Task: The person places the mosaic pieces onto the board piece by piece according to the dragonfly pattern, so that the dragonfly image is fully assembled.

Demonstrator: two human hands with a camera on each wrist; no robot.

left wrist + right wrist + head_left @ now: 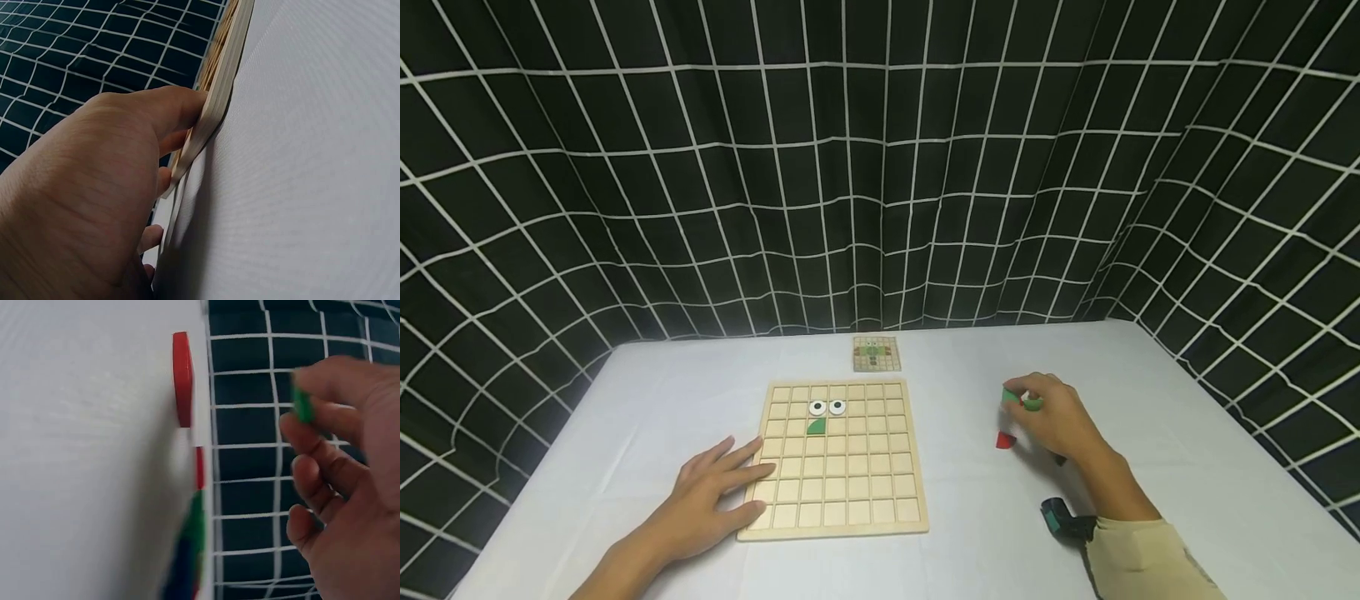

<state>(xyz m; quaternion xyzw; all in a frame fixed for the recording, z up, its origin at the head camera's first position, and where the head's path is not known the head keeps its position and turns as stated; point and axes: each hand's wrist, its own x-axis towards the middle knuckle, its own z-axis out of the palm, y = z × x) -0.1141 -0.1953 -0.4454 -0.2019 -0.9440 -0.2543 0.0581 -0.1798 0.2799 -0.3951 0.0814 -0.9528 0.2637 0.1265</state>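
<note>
A wooden grid board (pixel 857 487) lies on the white table. It bears two round eye pieces (pixel 827 407) side by side and a green quarter-circle piece (pixel 816 427) just below the left one. My left hand (pixel 707 496) rests spread on the board's left edge; in the left wrist view the thumb lies on the pale wooden rim (pixel 215 103). To the right of the board, my right hand (pixel 1060 421) pinches a small green tile (pixel 303 405) between thumb and fingertips, raised above the table. Below it lies a red piece (pixel 1005 440).
A small picture card (pixel 876 354) showing a coloured pattern on a grid sits behind the board. More loose pieces, among them a green one (pixel 1033 404) and blue and green ones (pixel 187 544), lie under and beside the right hand, partly hidden. A black gridded curtain (pixel 880 167) surrounds the table.
</note>
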